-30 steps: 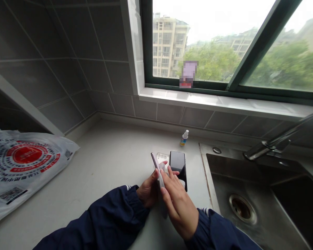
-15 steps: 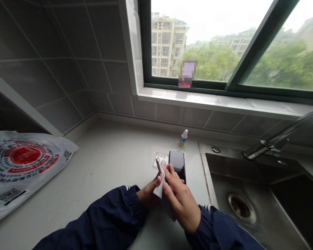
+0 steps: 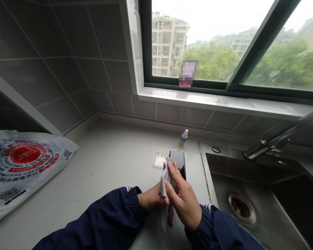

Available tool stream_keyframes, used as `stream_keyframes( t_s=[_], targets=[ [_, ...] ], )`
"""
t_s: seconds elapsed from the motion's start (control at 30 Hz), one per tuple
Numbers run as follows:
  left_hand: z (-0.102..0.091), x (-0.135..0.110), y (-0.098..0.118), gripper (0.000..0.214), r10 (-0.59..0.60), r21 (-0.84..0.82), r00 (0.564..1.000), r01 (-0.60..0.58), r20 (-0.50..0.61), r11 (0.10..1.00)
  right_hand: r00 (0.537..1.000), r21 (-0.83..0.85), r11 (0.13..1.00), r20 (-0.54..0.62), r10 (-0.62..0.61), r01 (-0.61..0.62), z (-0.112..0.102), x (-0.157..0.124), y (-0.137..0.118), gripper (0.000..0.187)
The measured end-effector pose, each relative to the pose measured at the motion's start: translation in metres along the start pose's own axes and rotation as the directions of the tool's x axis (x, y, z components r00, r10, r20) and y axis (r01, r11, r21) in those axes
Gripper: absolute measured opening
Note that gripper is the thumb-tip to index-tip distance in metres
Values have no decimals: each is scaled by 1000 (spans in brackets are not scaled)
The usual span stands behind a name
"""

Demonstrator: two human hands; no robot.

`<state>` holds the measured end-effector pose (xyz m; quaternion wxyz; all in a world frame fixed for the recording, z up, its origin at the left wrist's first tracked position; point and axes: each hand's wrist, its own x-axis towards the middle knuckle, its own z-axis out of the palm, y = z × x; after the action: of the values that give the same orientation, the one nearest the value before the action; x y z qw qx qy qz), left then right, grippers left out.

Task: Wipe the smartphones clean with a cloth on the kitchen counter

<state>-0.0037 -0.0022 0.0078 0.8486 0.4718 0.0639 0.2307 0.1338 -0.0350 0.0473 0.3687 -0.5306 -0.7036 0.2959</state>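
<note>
Clamping a soft white cloth (image 3: 165, 182) between them, the left hand (image 3: 152, 198) and right hand (image 3: 185, 201) press together just beside a glossy black smartphone (image 3: 177, 163).

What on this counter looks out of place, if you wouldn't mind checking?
The clear phone case lies empty on the counter, off the black smartphone right beside it, so the phone sits bare.

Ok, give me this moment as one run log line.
left hand: holds slim device | right hand: pinches white cloth around it | nearby: black smartphone, clear phone case
</note>
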Motion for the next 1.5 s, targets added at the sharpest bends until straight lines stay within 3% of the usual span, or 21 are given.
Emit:
stream_keyframes(
  t_s=[0.23,0.3,0.57,0.7,0.8,1.23,1.37,1.43,1.5],
  targets=[
    [0,-8,5,66,-78,220,997,76,2,973,999,-12,1000,-45,-14,14,0,-2,-3,57],
    [-1,-13,3,58,-116,221,992,123,-43,967,997,-13,1000,-69,-28,27,0,-2,-4,57],
    [-1,-22,3,44,-207,160,977,212,-50,964,980,23,1000,-197,-3,8,-2,3,-5,52],
    [2,-20,1,57,-172,85,981,180,-93,980,972,39,998,-229,49,-41,-8,7,-4,49],
    [2,-17,-1,71,-166,40,984,169,-64,985,972,58,996,-221,81,-70,-13,12,1,42],
    [1,-5,7,82,-136,-272,989,148,66,951,980,-54,997,-191,50,-62,-24,28,34,26],
    [-5,-4,3,76,-163,-331,985,173,60,928,964,-119,993,-260,-46,15,-20,25,30,44],
    [-9,-6,-1,78,-189,-357,981,194,51,914,934,-214,966,-290,-206,147,-15,20,24,49],
    [-11,-7,-4,77,-180,-394,983,178,32,902,897,-304,897,-208,-391,321,-11,14,17,41]
  ],
)
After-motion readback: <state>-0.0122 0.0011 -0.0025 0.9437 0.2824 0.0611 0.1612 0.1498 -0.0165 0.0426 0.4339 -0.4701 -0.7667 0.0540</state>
